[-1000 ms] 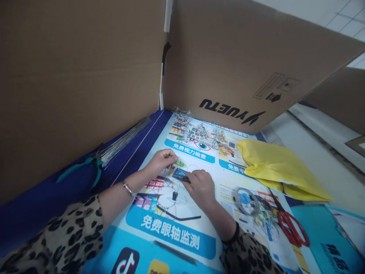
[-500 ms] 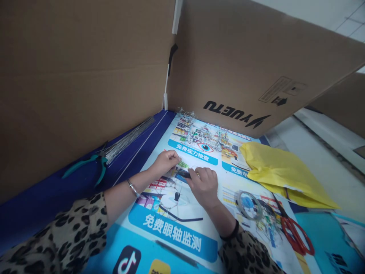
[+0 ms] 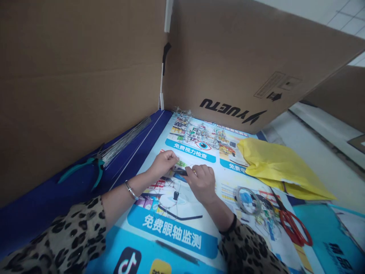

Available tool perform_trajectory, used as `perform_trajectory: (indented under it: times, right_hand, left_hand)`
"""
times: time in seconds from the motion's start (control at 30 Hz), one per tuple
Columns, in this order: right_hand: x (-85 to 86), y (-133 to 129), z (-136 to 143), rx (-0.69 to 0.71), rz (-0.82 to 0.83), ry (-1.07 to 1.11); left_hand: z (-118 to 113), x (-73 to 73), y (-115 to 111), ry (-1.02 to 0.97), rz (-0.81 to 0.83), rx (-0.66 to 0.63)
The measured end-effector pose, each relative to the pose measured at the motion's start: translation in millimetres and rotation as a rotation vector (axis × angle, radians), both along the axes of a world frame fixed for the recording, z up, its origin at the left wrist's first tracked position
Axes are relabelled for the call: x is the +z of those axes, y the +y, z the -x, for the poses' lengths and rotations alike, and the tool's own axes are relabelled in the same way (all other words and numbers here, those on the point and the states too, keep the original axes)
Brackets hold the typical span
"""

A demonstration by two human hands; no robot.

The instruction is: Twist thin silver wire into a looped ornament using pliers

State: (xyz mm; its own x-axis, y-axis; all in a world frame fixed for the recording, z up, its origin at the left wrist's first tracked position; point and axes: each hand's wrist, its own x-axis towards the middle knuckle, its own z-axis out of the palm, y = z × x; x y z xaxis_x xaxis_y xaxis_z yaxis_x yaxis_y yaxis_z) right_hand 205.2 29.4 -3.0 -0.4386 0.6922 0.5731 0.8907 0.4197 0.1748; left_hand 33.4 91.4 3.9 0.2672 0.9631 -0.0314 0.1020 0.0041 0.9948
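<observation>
My left hand [image 3: 164,164] is closed in a pinch at the middle of the printed poster, its fingertips on what looks like a thin wire. Just to its right, my right hand [image 3: 201,183] is wrapped round a small dark-handled tool [image 3: 180,172]. The tool's tip points at the left fingertips; its jaws are too small to make out. Below both hands is a bent wire shape [image 3: 176,196] with thin loops, seen against the poster [image 3: 208,224]. Whether it joins the wire in my fingers I cannot tell.
Teal-handled pliers [image 3: 98,173] lie left beside a bundle of straight wires [image 3: 125,144]. Tangled wire pieces [image 3: 199,133] sit at the back. To the right are a tape roll [image 3: 241,205], red scissors [image 3: 293,226] and a yellow bag [image 3: 279,167]. Cardboard walls [image 3: 85,68] stand behind.
The view has shifted slightly, so most things sit a little further left and higher. My right hand has tilted the dark-handled tool slightly; both hands keep their grips.
</observation>
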Motion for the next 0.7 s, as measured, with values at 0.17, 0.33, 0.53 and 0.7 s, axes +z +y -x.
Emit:
perform_trajectory:
  times: [0.17,0.33,0.53,0.7]
  right_hand:
    - [1.5,0.0,-0.4,-0.004,-0.020,-0.020]
    - [1.6,-0.4,-1.1,-0.011,0.009,-0.024]
    - [2.8,-1.5,-0.4,-0.012,0.021,-0.019]
    - [3.3,-1.0,0.2,-0.005,-0.012,-0.010]
  left_hand:
    - [-0.3,0.8,-1.4,0.024,0.012,-0.009]
    - [-0.5,4.2,-3.4,0.016,0.046,-0.021]
    - [-0.6,3.4,-3.6,-0.002,0.080,-0.029]
    - [-1.9,0.6,-4.8,-0.003,0.080,-0.021]
